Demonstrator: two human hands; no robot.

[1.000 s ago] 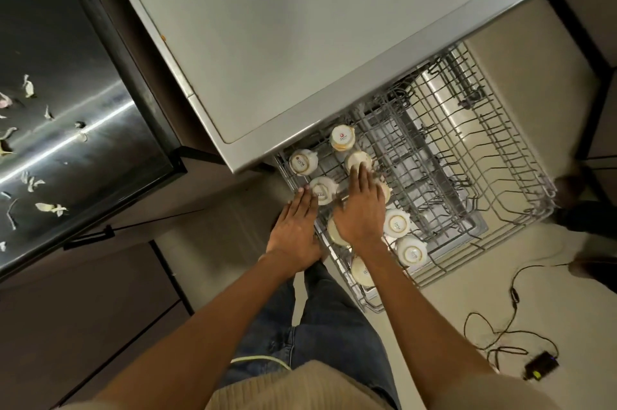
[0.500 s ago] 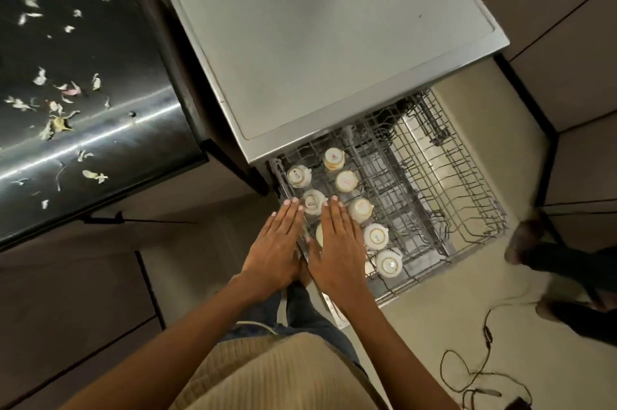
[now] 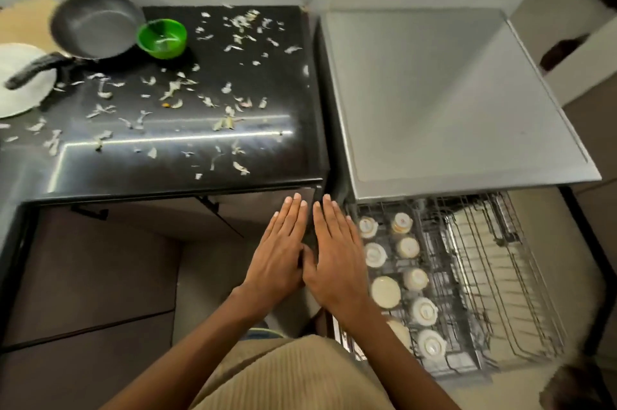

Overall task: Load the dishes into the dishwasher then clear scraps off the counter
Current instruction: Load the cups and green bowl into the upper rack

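Note:
The dishwasher's wire rack [image 3: 494, 279] is pulled out at the lower right, under the grey dishwasher top [image 3: 450, 92]. Several upturned white cups [image 3: 407, 247] stand in two rows along the rack's left side. My left hand [image 3: 278, 256] and my right hand [image 3: 337, 259] are held flat side by side, empty, just left of the rack and in front of the cabinet. Pale vegetable scraps [image 3: 173, 92] lie scattered over the black counter [image 3: 167, 162]. A grey frying pan [image 3: 93, 25], a green bowl [image 3: 162, 37] and a white plate [image 3: 16, 75] sit at the counter's back left.
Dark cabinet doors [image 3: 90, 276] run below the counter. The beige floor shows to the right of the rack. A dark blurred shape [image 3: 574, 386] sits at the bottom right corner. White boxes [image 3: 574, 25] stand behind the dishwasher.
Both hands have come off the cups in the rack and moved left, away from it. My view has risen, so the counter with scraps, pan and bowl now shows.

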